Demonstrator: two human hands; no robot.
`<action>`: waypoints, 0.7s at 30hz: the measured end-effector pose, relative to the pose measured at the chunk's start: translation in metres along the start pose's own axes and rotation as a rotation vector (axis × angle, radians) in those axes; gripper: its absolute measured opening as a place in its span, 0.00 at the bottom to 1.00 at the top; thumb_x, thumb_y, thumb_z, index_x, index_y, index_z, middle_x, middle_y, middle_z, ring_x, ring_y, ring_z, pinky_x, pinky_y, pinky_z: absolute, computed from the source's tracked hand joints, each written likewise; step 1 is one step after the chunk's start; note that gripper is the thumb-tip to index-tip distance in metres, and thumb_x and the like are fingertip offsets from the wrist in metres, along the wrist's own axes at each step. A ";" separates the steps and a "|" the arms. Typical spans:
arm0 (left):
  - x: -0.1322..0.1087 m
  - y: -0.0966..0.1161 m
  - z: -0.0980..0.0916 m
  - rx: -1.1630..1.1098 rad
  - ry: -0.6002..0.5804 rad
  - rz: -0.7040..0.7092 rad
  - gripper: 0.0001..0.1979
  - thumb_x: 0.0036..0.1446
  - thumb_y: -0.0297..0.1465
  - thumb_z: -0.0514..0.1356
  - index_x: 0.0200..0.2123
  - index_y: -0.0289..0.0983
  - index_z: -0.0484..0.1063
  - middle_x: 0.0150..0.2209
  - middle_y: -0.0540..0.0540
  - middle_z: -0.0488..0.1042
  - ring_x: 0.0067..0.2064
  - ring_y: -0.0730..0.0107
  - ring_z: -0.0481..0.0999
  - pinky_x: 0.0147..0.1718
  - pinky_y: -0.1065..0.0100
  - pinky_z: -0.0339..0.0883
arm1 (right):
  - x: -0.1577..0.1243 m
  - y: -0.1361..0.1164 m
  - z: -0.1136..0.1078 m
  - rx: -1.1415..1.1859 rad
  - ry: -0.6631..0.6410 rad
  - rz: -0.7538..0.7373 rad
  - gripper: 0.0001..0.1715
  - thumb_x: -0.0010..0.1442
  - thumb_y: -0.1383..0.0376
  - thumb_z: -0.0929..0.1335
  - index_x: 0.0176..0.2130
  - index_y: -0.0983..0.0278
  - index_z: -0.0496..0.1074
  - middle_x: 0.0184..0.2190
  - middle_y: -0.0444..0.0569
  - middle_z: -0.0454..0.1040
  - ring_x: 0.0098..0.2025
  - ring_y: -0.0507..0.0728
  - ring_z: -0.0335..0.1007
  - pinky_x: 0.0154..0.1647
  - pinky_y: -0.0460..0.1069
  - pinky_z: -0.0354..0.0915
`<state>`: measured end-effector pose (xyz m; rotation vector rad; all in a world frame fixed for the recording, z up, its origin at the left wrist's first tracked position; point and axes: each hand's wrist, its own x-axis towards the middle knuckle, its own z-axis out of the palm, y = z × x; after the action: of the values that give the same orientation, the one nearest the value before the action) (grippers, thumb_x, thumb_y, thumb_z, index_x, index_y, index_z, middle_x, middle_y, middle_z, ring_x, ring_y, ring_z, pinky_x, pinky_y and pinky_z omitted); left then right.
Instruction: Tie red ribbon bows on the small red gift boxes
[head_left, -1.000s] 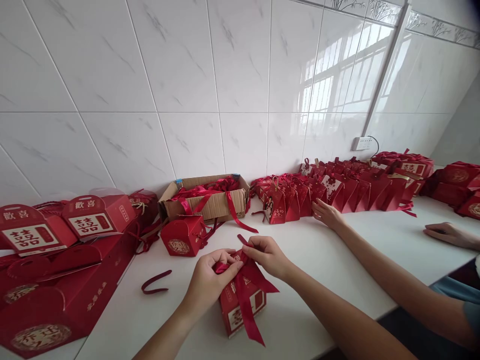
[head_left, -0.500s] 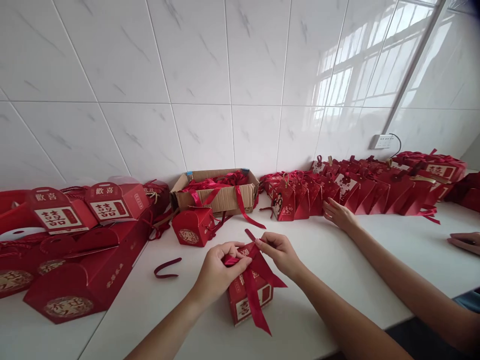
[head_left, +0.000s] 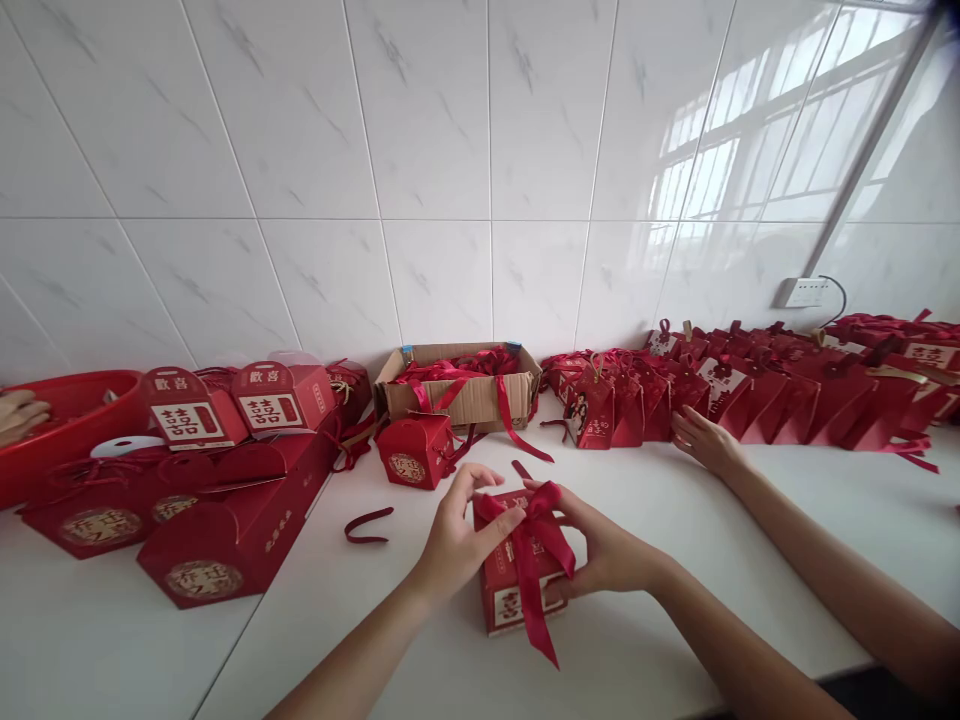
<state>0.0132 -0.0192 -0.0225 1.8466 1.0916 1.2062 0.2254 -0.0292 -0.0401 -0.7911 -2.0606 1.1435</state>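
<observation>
Ribbon (head_left: 537,520) now stands looped atop the box (head_left: 501,572).

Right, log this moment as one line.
Left hand: at shiny red ribbon bow | Right hand: against small red printed cardboard box | Behind: open brown cardboard carton with red ribbons

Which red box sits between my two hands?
The front box, with a ribbon bow on top, between the left hand and right hand. The other boxes stand farther back or off to the left.
</observation>
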 end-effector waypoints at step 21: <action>0.041 -0.088 -0.074 0.548 0.472 -0.087 0.32 0.47 0.41 0.62 0.55 0.43 0.57 0.54 0.39 0.61 0.58 0.50 0.61 0.55 0.46 0.54 | 0.077 0.043 -0.057 -0.486 0.597 0.108 0.13 0.56 0.63 0.69 0.39 0.69 0.73 0.43 0.57 0.71 0.45 0.65 0.69 0.46 0.61 0.66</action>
<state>-0.0717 0.0617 -0.0568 1.9120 1.8979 1.4314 0.2303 0.0753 -0.0353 -1.3046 -1.7940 0.3651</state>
